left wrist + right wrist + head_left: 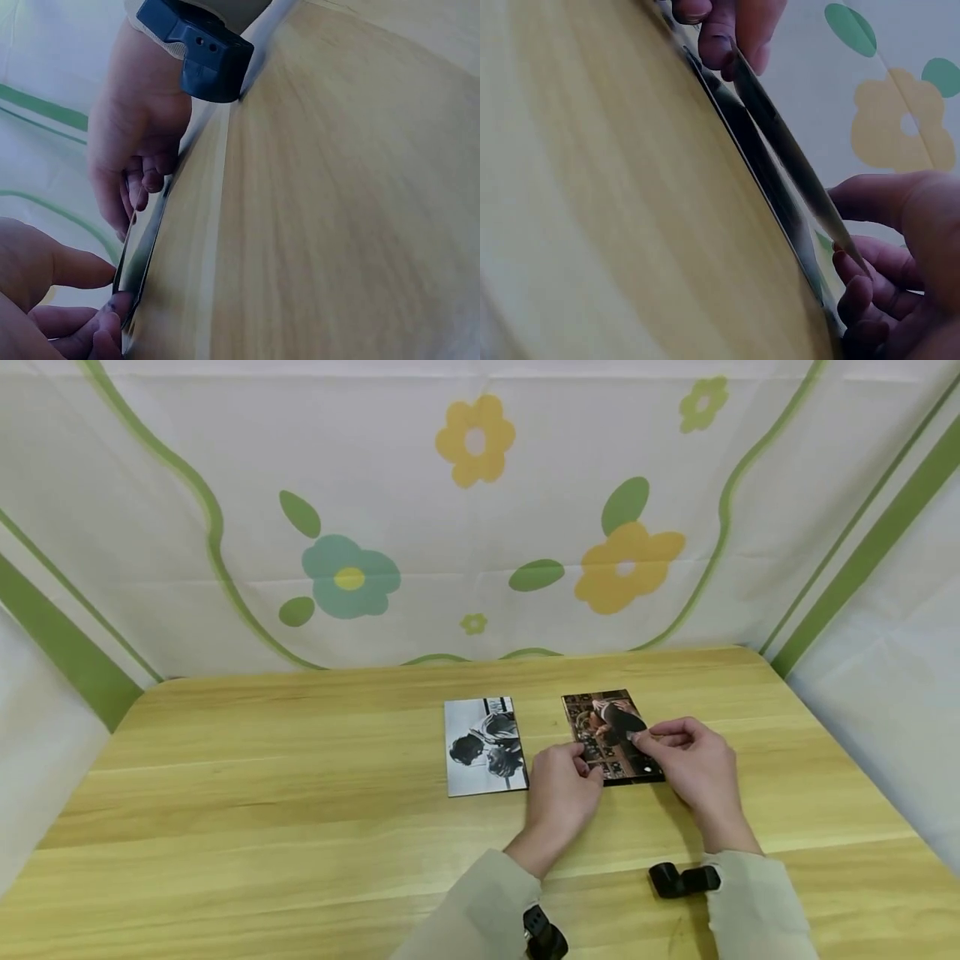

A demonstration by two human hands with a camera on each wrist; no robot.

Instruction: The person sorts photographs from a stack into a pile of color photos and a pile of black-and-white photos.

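A colour photo card with a dark picture lies between my two hands, its near edge lifted a little. At its near left corner my left hand pinches the edge between thumb and fingers. On its right side, the thumb and fingers of my right hand grip the near right corner. Seen in the right wrist view, the lifted card bows slightly over another dark flat card lying on the table. The lower card's face is mostly hidden.
A black-and-white photo card lies just left of my left hand. Both rest on a wooden table, backed by a white cloth printed with flowers. Small black cameras are strapped to the wrists.
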